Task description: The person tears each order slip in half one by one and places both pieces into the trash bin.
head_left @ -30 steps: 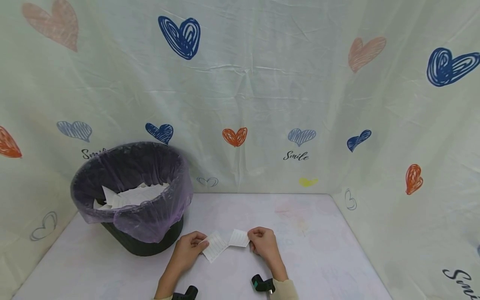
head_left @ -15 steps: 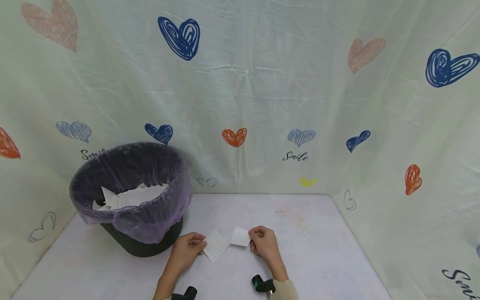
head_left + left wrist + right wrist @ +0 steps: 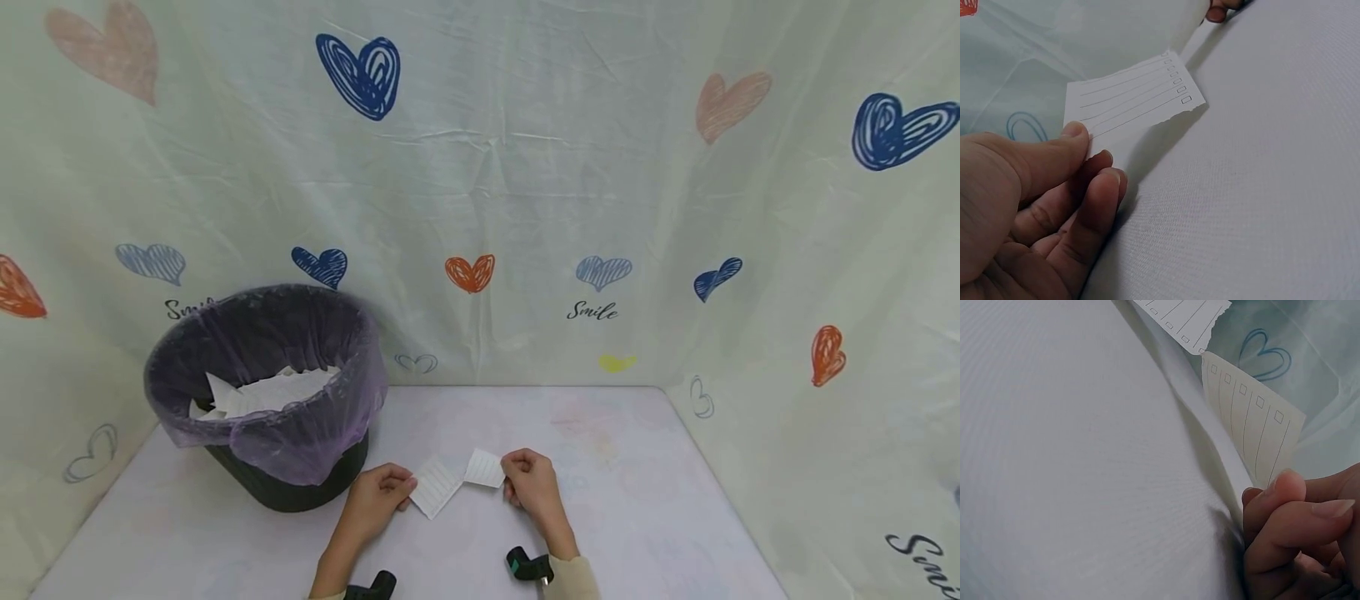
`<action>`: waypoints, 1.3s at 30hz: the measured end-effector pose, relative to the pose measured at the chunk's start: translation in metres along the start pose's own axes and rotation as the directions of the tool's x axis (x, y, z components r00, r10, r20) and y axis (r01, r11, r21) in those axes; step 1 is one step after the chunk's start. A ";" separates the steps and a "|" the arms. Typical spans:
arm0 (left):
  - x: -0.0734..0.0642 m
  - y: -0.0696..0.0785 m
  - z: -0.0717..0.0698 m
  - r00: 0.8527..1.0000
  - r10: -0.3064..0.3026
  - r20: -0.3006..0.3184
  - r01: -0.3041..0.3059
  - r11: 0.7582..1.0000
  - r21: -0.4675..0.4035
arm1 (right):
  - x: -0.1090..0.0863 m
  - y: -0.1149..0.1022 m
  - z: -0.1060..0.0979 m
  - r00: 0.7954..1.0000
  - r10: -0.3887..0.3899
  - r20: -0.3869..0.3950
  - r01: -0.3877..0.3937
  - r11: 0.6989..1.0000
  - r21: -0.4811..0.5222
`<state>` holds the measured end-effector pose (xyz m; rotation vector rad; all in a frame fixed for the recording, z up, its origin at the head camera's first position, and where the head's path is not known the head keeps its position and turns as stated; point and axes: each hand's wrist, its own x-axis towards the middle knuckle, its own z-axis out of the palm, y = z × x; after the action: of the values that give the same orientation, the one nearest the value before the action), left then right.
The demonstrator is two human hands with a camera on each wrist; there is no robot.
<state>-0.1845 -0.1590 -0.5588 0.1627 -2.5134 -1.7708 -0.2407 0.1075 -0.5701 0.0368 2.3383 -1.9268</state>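
Note:
My left hand (image 3: 372,500) pinches a piece of torn lined paper (image 3: 435,490) between thumb and fingers. In the left wrist view this paper (image 3: 1129,94) shows ruled lines, a row of small boxes and a ragged lower edge. A smaller lined paper piece (image 3: 484,468) is pinched at its right end by my right hand (image 3: 532,483). The right wrist view shows the smaller piece (image 3: 1247,412) with its corner right at the ragged corner of the left piece (image 3: 1185,322). Both pieces are held just over the white tabletop.
At the left stands a dark trash bin (image 3: 288,492) lined with a purple plastic bag (image 3: 300,450). White paper scraps (image 3: 277,392) lie inside it. A pale curtain (image 3: 480,183) printed with hearts hangs behind the white table (image 3: 637,533).
The right hand and its paper piece have shifted slightly right and away from the body. The left paper piece has moved a little the same way; both grips are unchanged.

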 end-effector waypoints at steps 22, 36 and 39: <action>-0.002 -0.004 0.000 1.000 -0.028 -0.002 0.028 0.999 -0.031 | -0.001 0.005 -0.002 0.998 0.056 -0.007 -0.055 0.997 0.049; 0.000 -0.006 -0.003 1.000 0.008 -0.024 -0.009 1.000 -0.021 | 0.003 0.005 0.002 0.999 0.028 -0.035 -0.027 0.999 0.047; 0.002 -0.006 0.000 1.000 -0.006 -0.009 0.006 0.999 -0.034 | 0.004 0.006 0.001 0.998 0.023 -0.058 -0.022 1.000 0.020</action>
<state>-0.1857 -0.1613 -0.5649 0.1761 -2.4772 -1.8094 -0.2436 0.1072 -0.5761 0.1220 2.3449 -1.9640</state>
